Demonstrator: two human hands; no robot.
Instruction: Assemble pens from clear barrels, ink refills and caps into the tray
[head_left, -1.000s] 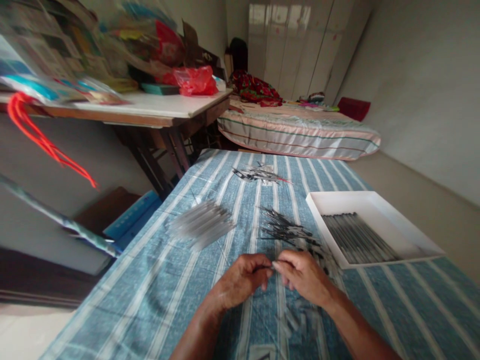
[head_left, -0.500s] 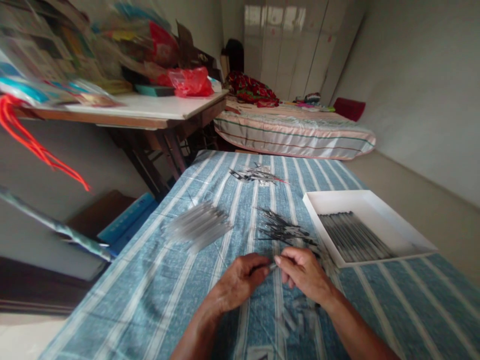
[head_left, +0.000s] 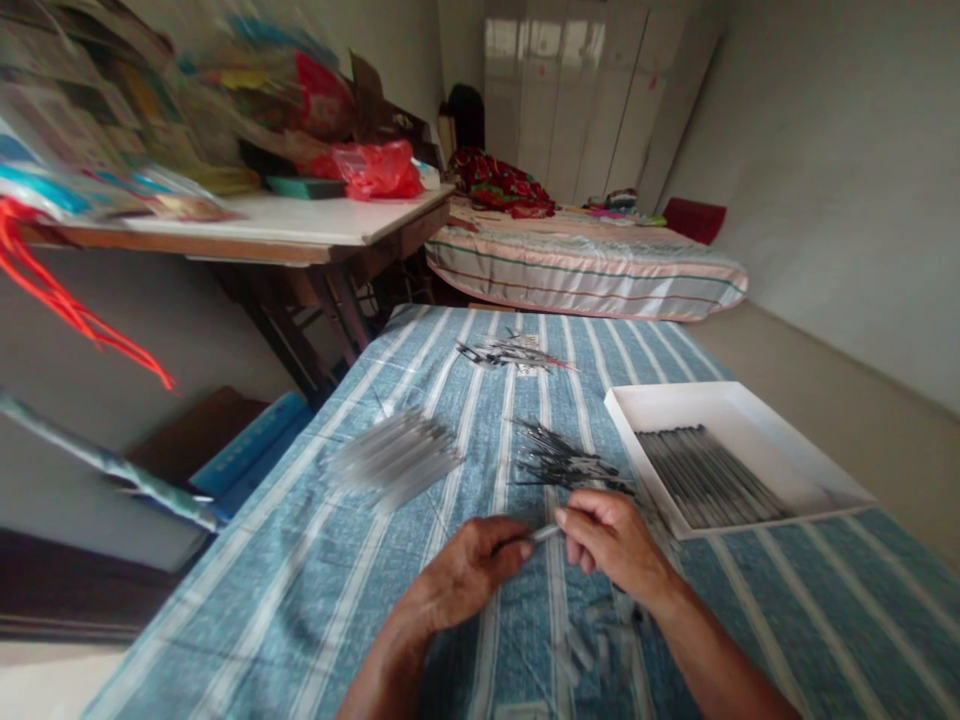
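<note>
Slim tube (head_left: 546, 533) is pinched in both hands (head_left: 466, 568); white box (head_left: 765, 435) holds dark rods (head_left: 709, 480).

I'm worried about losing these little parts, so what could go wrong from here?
The slim piece sits between the fingertips of the left hand and right hand, so it might slip. The right hand is close to the loose dark pile and could scatter it. The right forearm might also brush the small grey pieces lying loose beside it.
</note>
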